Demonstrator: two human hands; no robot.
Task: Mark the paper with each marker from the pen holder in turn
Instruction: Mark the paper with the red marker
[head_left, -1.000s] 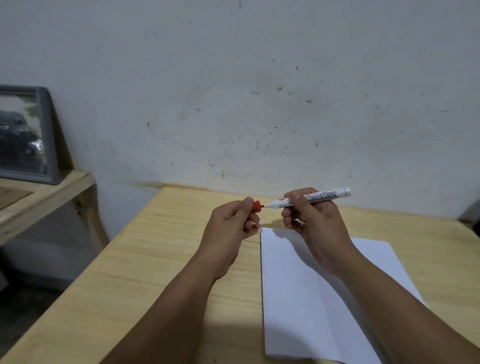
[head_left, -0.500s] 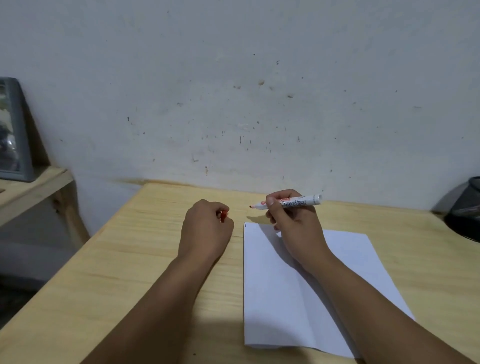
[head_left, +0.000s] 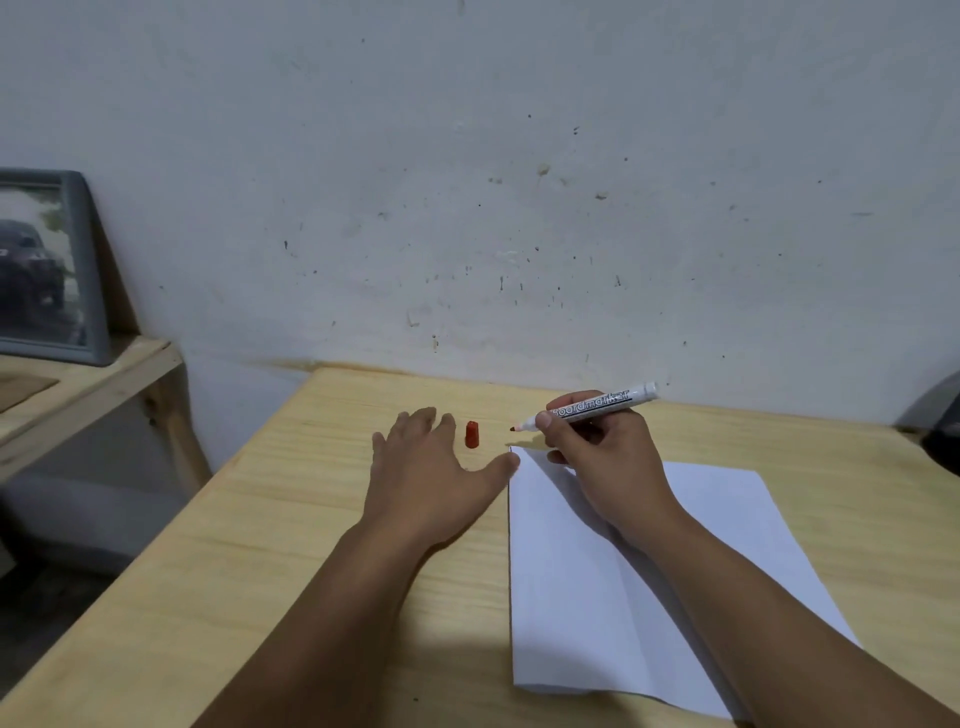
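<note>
Marker (head_left: 597, 406) uncapped in right hand (head_left: 602, 462), fingers closed round barrel, tip poised above paper (head_left: 717, 545) corner, likely ready for a stroke. Red cap (head_left: 471, 434) stands on surface (head_left: 311, 519), clear of sheet. Left hand (head_left: 431, 478) spread flat, empty, thumb at paper's edge, probably to steady it.

Dark object (head_left: 943, 436) (right edge) and picture frame (head_left: 47, 265) cropped.

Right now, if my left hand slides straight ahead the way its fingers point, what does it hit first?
Probably nothing on the table: the left hand points toward the wall, and the red cap stands just right of the fingertips, apart from them. A slight rightward drift could clip it; depth is unclear.
</note>
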